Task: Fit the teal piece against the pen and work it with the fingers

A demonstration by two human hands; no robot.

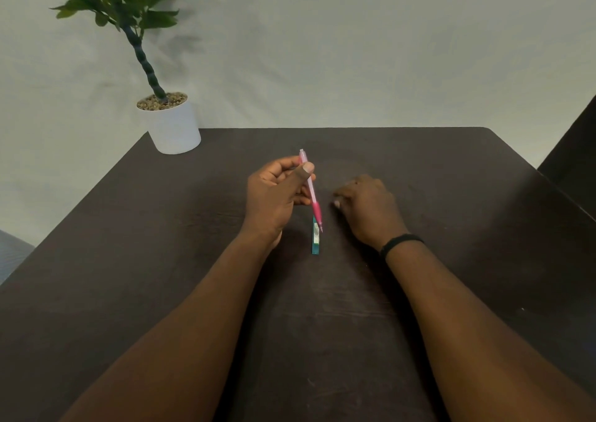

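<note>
Pink mechanical pencil (310,187) is being held up off the dark bench (451,196) by the left hand (274,196), thumb and curled fingers pinching its pale translucent barrel, the deeper pink rubbery grip and fine metal tip pointing down toward the person. Just under that tip a slim teal case (315,237) is lying flat on the bench, a small label on its top face. The right hand (367,207) is resting knuckles-up just beside the pencil, fingers loosely curled and gripping nothing that I can see; a black band (401,242) is circling that wrist. From where I'm standing, keeping the pinch high on the barrel and the tip steady over the case looks like the careful way. At the far left corner a smooth white pot (174,128) is holding a leafy plant (129,5) set in pebbles.
</note>
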